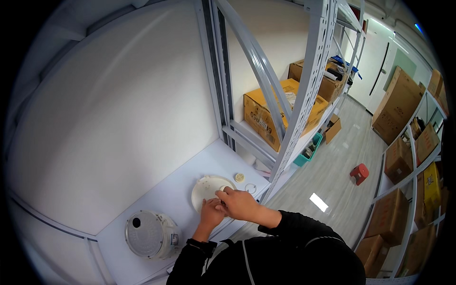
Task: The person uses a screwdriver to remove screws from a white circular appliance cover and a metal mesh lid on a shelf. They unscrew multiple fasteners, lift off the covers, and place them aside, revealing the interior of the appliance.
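My right hand (239, 204) is closed round a small white piece (223, 188), whose pale end shows above the fingers; its kind cannot be made out. Just beside it, my left hand (212, 212) has its fingers curled in against the right hand, and what they grip is hidden. Both hands are over the near part of a round cream plate-like disc (202, 187) on the white shelf. A small pale-yellow round cap (239, 177) lies to the right of the disc, with a thin white ring (251, 188) nearby.
A white drum (166, 237) with a grey lid stands on the white shelf (114, 240) at the left. A metal rack post (304, 90) rises ahead to the right, beside a yellow carton (260, 124). Farther off are a teal bin (302, 159) and red stool (360, 174).
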`<action>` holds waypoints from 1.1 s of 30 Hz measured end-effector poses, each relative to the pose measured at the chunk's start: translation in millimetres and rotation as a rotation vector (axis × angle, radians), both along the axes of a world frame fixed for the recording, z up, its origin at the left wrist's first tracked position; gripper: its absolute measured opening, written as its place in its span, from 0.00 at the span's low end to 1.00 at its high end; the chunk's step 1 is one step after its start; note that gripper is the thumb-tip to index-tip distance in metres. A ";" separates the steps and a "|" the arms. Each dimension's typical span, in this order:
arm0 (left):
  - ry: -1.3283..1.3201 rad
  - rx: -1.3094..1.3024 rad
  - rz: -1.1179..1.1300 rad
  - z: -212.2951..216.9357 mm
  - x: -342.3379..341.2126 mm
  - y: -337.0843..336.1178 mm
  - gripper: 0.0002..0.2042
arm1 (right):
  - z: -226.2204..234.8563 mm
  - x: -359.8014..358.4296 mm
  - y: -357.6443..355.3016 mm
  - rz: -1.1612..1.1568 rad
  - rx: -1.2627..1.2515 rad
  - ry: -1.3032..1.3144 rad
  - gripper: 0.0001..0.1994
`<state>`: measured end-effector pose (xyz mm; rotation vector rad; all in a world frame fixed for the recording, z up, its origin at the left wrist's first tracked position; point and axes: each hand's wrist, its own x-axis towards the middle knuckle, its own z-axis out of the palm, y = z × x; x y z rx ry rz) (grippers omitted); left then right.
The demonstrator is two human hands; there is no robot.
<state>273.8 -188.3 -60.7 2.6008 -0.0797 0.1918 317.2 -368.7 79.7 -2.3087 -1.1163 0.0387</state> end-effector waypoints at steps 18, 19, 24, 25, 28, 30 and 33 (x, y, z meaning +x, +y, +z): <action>-0.073 0.056 -0.020 -20.6 5.6 -1.7 0.10 | -16.6 3.8 -7.5 0.001 0.122 -0.091 0.22; -0.093 0.048 -0.011 -22.5 4.9 -1.8 0.10 | -14.9 2.7 -7.5 -0.011 0.101 -0.095 0.22; -0.064 0.042 0.007 -19.8 4.1 -4.9 0.11 | -1.4 -2.2 -4.8 -0.089 -0.065 -0.027 0.22; -0.070 0.037 0.007 -20.2 4.2 -5.3 0.11 | -4.3 -1.5 -5.2 -0.075 -0.041 -0.048 0.22; -0.084 0.022 0.009 -22.0 4.2 -5.8 0.10 | -15.4 1.0 -5.7 -0.040 0.048 -0.121 0.22; -0.088 0.014 0.012 -23.5 4.5 -5.6 0.09 | -17.2 1.1 -4.9 -0.024 0.130 -0.179 0.22; -0.103 0.026 0.022 -26.6 3.5 -7.1 0.08 | -17.2 0.2 -4.9 -0.028 0.130 -0.229 0.22</action>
